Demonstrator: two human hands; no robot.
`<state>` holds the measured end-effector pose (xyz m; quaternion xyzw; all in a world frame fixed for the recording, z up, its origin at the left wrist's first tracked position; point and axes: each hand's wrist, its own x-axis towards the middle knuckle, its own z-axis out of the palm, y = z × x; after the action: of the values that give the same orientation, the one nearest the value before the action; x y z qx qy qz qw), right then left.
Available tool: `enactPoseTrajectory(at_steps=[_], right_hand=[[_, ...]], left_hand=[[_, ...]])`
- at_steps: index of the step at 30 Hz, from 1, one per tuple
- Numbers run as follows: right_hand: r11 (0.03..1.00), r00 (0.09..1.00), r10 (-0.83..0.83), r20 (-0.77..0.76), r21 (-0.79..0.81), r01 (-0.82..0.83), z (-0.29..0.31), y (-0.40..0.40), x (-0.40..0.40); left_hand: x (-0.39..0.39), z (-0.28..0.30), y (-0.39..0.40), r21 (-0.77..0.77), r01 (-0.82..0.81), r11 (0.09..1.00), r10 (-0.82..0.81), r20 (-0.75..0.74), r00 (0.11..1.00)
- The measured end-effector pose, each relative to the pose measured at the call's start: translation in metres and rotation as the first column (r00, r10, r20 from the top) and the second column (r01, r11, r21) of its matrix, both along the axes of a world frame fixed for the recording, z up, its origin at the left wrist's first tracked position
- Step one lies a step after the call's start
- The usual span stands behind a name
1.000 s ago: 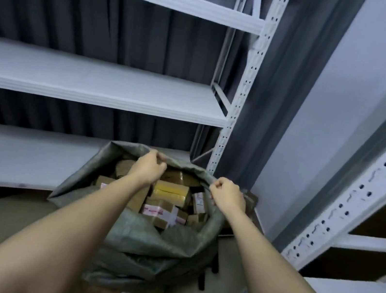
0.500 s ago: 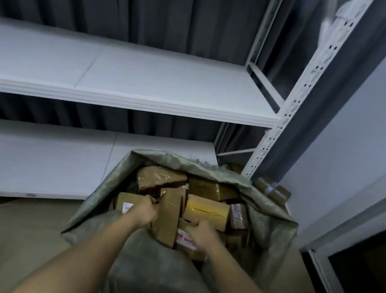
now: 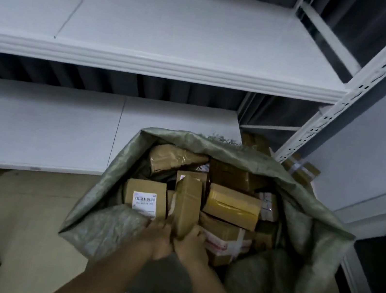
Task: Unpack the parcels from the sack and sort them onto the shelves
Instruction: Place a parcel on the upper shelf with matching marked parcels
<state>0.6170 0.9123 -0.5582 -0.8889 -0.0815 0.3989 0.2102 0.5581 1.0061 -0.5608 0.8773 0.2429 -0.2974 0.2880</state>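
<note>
Shelving fills the upper part of the view: a smooth white upper shelf [image 3: 178, 41] with a ribbed front lip, a lower shelf [image 3: 49, 127] of the same flat panels joined by a thin seam, and a perforated white metal upright [image 3: 366, 80] running diagonally on the right. Both boards look much larger than half a second ago, since the head has dropped closer. A dull beige floor [image 3: 9, 217] lies below.

Below the lower shelf stands the sack [image 3: 101, 228], a coarse grey-green woven bag with its mouth folded wide open and a frayed far rim touching the lower shelf's edge. Inside it are the parcels, brown cardboard boxes wrapped in glossy tape, heaped at odd angles. A squat box with a white barcode label [image 3: 144, 199] sits at the left, and a yellow-taped box [image 3: 232, 205] at the right. Another taped box [image 3: 300, 170] lies outside the sack, by the upright's foot.

Between the two stands a narrow upright parcel [image 3: 185, 206] (plain brown, slightly crumpled). The left hand [image 3: 157, 239] and right hand [image 3: 191, 247] are pressed together at its lower end, fingers curled round it; half a second ago they were spread apart on separate boxes.
</note>
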Motion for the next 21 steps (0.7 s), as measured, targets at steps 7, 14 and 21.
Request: enactPoseTrajectory(at_steps=[7,14,21], right_hand=[[0.999,0.995,-0.038,0.096,0.032,0.035,-0.008,-0.001,0.002],[0.955,0.972,-0.232,0.028,0.194,0.223,0.025,-0.008,0.04],[0.793,0.918,-0.287,-0.272,0.47,0.387,0.073,-0.035,0.066]], left_hand=[[-0.013,-0.013,0.001,-0.131,0.005,0.991,-0.031,-0.2,0.979],[-0.006,0.014,0.009,-0.195,-0.104,0.975,0.08,-0.124,0.989],[0.022,0.083,0.018,-0.577,-0.667,0.471,0.779,-0.084,0.622]])
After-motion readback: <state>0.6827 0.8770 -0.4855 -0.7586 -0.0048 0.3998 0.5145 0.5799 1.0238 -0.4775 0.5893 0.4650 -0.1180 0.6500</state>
